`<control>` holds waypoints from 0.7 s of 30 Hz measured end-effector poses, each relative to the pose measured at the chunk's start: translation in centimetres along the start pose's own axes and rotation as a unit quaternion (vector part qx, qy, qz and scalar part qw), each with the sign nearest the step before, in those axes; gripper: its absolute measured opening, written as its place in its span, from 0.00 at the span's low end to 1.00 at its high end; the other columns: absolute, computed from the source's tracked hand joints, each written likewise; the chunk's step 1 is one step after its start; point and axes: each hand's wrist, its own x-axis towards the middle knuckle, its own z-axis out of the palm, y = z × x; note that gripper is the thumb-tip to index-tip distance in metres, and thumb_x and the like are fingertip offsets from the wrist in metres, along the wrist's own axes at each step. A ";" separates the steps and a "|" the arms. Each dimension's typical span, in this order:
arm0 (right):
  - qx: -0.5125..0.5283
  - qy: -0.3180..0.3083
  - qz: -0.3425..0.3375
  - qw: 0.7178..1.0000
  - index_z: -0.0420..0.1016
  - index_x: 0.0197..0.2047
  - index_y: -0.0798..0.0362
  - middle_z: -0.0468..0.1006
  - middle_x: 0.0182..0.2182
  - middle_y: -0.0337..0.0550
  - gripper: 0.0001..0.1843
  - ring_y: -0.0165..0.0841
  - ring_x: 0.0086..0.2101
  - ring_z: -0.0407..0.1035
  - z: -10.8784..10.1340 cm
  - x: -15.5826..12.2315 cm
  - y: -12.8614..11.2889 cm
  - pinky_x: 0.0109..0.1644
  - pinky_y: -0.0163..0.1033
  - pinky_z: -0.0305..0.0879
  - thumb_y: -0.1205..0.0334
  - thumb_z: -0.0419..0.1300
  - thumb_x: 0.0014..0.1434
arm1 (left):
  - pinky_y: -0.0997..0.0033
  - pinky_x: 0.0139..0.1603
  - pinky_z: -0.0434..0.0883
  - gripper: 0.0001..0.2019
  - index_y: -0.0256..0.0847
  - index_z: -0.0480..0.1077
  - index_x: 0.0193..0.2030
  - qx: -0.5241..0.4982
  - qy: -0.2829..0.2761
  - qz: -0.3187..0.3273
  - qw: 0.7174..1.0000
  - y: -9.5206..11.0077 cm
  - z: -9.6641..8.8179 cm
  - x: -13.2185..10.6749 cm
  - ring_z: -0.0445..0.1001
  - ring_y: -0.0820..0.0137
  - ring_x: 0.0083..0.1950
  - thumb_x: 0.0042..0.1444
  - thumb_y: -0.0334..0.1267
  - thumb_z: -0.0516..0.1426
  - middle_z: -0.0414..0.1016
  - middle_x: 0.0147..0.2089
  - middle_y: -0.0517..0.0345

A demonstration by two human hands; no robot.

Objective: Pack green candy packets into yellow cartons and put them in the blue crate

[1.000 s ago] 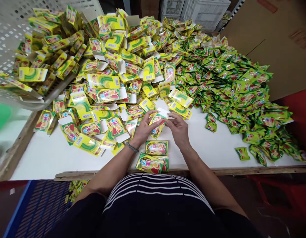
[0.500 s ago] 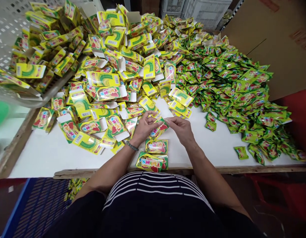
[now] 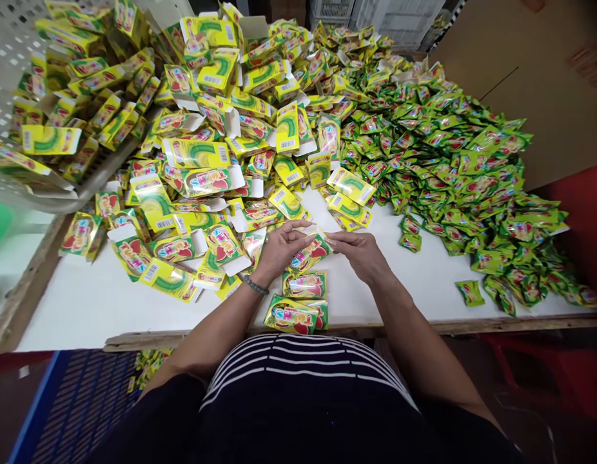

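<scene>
Between my two hands is a small yellow and green candy box [image 3: 305, 256], its printed front facing up. My left hand [image 3: 280, 250], with a beaded bracelet at the wrist, grips the box's far left side with thumb and fingers. My right hand [image 3: 359, 252] pinches the box's far right end, where a pale flap shows. Just below the held box lie several more boxes, a flat one [image 3: 304, 285] and an overlapping one [image 3: 289, 314] nearest the table edge. Two boxes [image 3: 351, 187] lie beyond my right hand.
A big heap of boxes [image 3: 196, 154] spreads to the left, spilling from a white basket [image 3: 80, 201]. Green candy packets [image 3: 434, 148] are piled at the right, with a large carton [image 3: 516, 84] behind. A blue crate [image 3: 71, 399] stands below the table's wooden edge [image 3: 148, 340].
My right hand has shifted slightly right and its fingers have closed in on the box end. A pale flap now shows at the held box's far edge. The view has tilted slightly.
</scene>
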 end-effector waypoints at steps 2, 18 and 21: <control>-0.027 0.017 -0.025 0.999 0.84 0.36 0.45 0.84 0.36 0.39 0.10 0.36 0.38 0.76 0.0 -0.3 0.0 0.45 0.45 0.71 0.55 0.69 0.48 | 0.78 0.28 0.63 0.24 0.37 0.74 0.47 0.010 -0.017 0.004 1.000 -0.1 0.0 -0.1 0.70 0.78 0.27 0.45 0.47 0.68 0.77 0.28 0.61; -0.187 0.112 -0.209 0.953 0.84 0.42 0.46 0.80 0.33 0.42 0.10 0.32 0.34 0.71 2.0 -2.5 0.2 0.40 0.42 0.69 0.59 0.65 0.56 | 0.77 0.28 0.62 0.22 0.36 0.74 0.46 0.013 0.007 0.008 1.000 0.1 0.2 -0.7 0.68 0.78 0.26 0.48 0.49 0.66 0.76 0.28 0.61; -0.134 0.097 -0.167 0.972 0.84 0.38 0.47 0.81 0.34 0.41 0.08 0.33 0.35 0.73 1.8 -2.2 0.6 0.41 0.42 0.70 0.57 0.64 0.57 | 0.76 0.31 0.65 0.22 0.37 0.73 0.45 0.034 -0.021 0.024 0.999 0.4 0.3 -0.9 0.70 0.76 0.29 0.50 0.49 0.65 0.77 0.30 0.59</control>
